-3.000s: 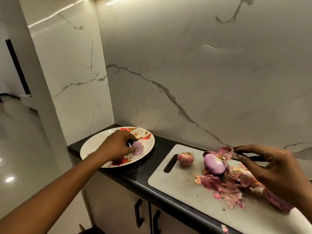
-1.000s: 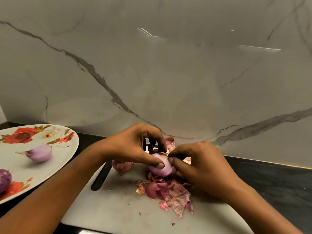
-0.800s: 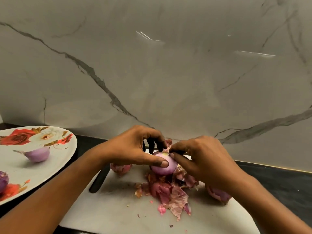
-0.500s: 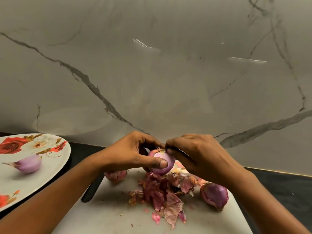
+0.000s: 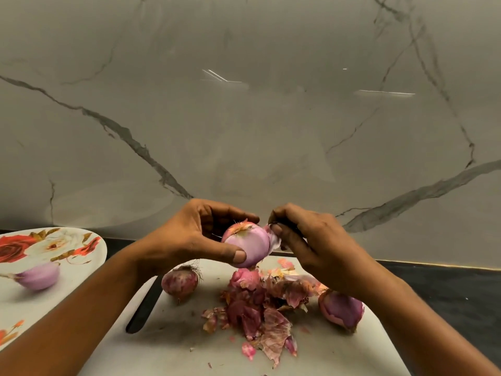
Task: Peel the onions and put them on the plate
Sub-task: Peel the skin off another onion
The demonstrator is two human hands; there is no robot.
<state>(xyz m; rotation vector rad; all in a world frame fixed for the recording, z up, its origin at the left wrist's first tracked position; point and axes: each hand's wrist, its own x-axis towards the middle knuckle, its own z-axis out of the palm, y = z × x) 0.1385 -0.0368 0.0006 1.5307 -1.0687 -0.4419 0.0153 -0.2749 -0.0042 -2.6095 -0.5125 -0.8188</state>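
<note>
Cupping the onion [image 5: 247, 246] left hand [image 5: 189, 237], right hand [image 5: 311, 245] pinching skin.

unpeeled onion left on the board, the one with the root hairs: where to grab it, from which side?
Grip the onion across its round middle, coming from above and the left. Its root tuft points up and right, peels crowd its right, and the left hand holding the half-peeled onion hangs just above, so the left flank looks clearest.

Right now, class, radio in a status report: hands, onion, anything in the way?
Left hand gripping onion above board. Right hand pinching loose skin at its side. Peel pile underneath, two onions waiting; nothing blocking plate.
</note>
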